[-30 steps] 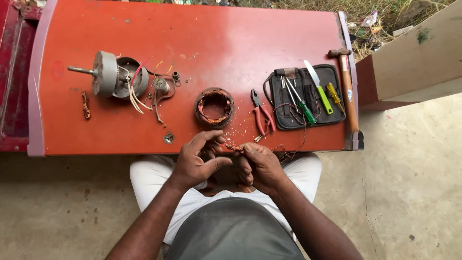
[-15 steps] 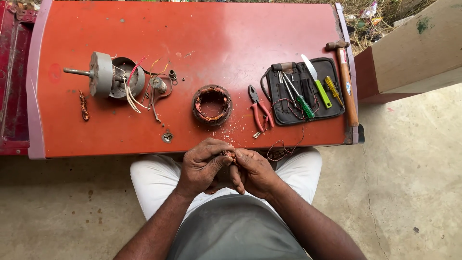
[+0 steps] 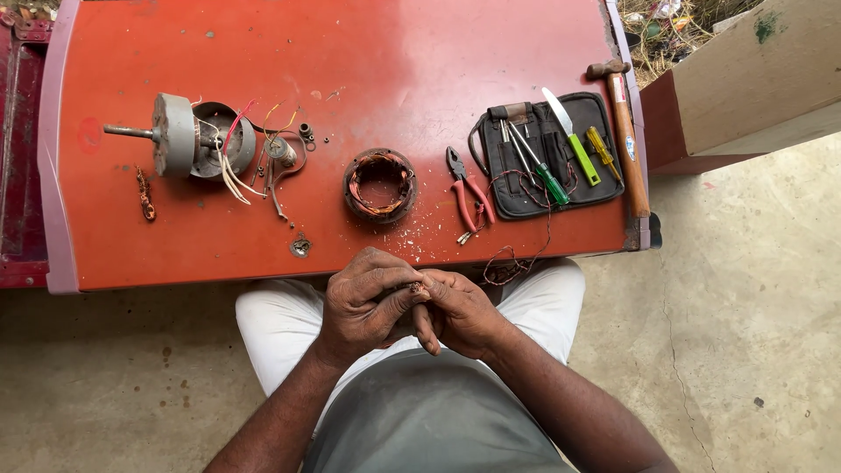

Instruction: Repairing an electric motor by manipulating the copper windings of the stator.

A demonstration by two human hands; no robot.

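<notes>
Pinching small coppery wire bit (image 3: 416, 287) between left hand (image 3: 363, 302), right hand (image 3: 460, 311).

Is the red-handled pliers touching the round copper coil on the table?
Apart. In the head view, a strip of bare red table shows plainly between the pliers and the copper coil; they lie side by side.

Both hands' fingers (image 3: 396, 296) pinching a small copper bit (image 3: 416, 287) together over the lap, red table (image 3: 368, 61) ahead
</notes>
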